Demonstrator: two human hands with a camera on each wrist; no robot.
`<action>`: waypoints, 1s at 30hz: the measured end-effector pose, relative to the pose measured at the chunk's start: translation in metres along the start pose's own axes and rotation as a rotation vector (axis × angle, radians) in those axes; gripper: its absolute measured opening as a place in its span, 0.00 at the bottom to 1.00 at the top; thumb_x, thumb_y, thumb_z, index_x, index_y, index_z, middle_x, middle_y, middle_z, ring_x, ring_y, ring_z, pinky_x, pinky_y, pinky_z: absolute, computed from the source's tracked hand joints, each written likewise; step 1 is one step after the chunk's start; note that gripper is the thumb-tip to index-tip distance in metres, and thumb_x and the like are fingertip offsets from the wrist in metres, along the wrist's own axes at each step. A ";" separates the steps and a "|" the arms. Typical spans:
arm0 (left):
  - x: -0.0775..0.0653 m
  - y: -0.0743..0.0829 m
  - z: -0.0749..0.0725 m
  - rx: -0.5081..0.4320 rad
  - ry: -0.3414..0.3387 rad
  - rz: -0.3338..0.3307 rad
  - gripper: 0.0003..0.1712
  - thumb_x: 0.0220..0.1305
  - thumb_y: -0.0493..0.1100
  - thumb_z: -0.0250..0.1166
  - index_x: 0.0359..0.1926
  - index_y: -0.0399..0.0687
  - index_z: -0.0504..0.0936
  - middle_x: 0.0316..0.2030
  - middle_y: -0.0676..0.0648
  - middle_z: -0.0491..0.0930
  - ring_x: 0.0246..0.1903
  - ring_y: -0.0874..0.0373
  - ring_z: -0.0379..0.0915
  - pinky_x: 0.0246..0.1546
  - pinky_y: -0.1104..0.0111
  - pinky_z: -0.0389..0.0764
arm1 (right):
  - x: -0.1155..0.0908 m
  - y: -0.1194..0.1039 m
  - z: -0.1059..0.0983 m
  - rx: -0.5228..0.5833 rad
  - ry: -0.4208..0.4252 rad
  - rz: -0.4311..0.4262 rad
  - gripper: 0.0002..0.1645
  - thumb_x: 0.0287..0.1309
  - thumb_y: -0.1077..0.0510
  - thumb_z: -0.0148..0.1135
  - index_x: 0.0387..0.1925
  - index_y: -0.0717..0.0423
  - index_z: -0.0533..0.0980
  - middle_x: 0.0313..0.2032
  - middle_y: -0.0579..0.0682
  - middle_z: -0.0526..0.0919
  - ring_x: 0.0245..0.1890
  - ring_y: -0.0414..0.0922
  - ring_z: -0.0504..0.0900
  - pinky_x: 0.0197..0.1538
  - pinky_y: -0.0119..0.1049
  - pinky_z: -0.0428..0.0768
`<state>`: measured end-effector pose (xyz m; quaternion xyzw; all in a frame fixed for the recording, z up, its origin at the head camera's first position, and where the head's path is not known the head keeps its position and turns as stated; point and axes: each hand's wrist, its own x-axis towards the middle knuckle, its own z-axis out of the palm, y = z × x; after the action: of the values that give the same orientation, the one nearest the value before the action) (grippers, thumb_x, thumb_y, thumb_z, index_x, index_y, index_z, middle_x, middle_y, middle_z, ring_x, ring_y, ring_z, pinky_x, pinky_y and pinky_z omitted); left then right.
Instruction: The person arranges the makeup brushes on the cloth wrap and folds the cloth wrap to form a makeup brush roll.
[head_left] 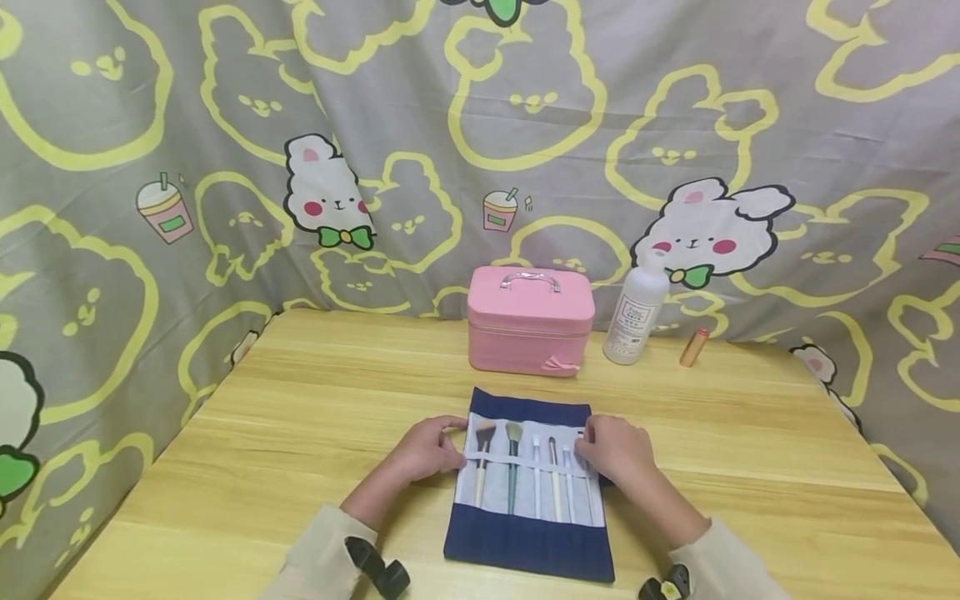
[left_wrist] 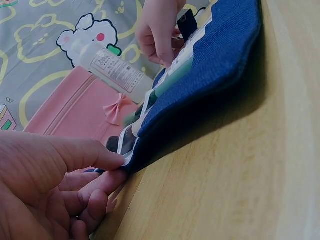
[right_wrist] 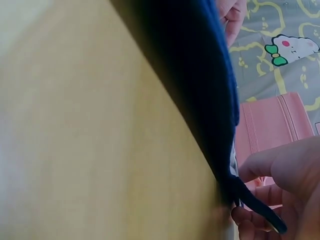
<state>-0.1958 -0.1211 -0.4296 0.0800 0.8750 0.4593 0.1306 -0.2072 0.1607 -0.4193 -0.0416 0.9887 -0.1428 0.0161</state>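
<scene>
An unrolled navy makeup brush roll [head_left: 528, 546] lies on the table with a pale grey lining and several brushes under its strap. A dark fan-shaped brush [head_left: 485, 435] is at its left, beside a green-handled brush [head_left: 513, 475]; slimmer pale ones follow to the right. My left hand [head_left: 426, 450] pinches the roll's left edge between thumb and fingers, which the left wrist view shows slightly raised. On the opposite side my right hand [head_left: 618, 450] grips the right edge, its thumb over the lining. A dark strap tab [right_wrist: 262, 210] sticks out beside its fingers.
Behind the roll stands a pink case [head_left: 531, 333] with a silver handle and a bow. To its right are a white labelled bottle [head_left: 636, 317] and a small orange-brown tube [head_left: 694, 348]. A patterned curtain [head_left: 420, 100] hangs along the table's [head_left: 315, 400] back edge.
</scene>
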 end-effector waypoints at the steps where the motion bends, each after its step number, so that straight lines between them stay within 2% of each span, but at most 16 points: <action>1: 0.000 0.000 0.000 -0.001 0.001 -0.001 0.33 0.47 0.32 0.67 0.58 0.37 0.71 0.21 0.50 0.76 0.16 0.61 0.66 0.16 0.71 0.67 | -0.001 0.000 0.000 0.000 -0.003 0.000 0.13 0.48 0.53 0.62 0.16 0.51 0.69 0.15 0.45 0.69 0.19 0.44 0.68 0.27 0.39 0.62; 15: -0.002 0.002 -0.001 -0.003 0.008 -0.004 0.33 0.47 0.31 0.68 0.58 0.38 0.71 0.21 0.50 0.76 0.16 0.61 0.66 0.16 0.70 0.67 | -0.017 -0.001 0.001 -0.008 -0.010 -0.030 0.14 0.45 0.53 0.63 0.14 0.50 0.68 0.14 0.44 0.68 0.19 0.43 0.67 0.27 0.39 0.61; 25: -0.001 0.001 -0.001 -0.002 0.005 -0.012 0.33 0.47 0.32 0.68 0.58 0.38 0.71 0.21 0.50 0.76 0.17 0.61 0.67 0.16 0.71 0.68 | -0.019 0.000 0.002 -0.001 -0.005 -0.040 0.14 0.47 0.53 0.63 0.15 0.50 0.68 0.14 0.44 0.67 0.20 0.42 0.66 0.27 0.39 0.61; 30: 0.000 -0.001 -0.001 -0.007 0.000 -0.006 0.34 0.47 0.32 0.68 0.58 0.38 0.71 0.21 0.50 0.76 0.16 0.61 0.67 0.16 0.70 0.68 | -0.021 0.004 -0.004 0.053 -0.006 -0.022 0.10 0.49 0.52 0.62 0.21 0.50 0.72 0.13 0.44 0.67 0.18 0.43 0.66 0.25 0.38 0.60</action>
<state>-0.1964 -0.1221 -0.4301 0.0771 0.8737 0.4618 0.1324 -0.1873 0.1678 -0.4162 -0.0526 0.9840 -0.1692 0.0187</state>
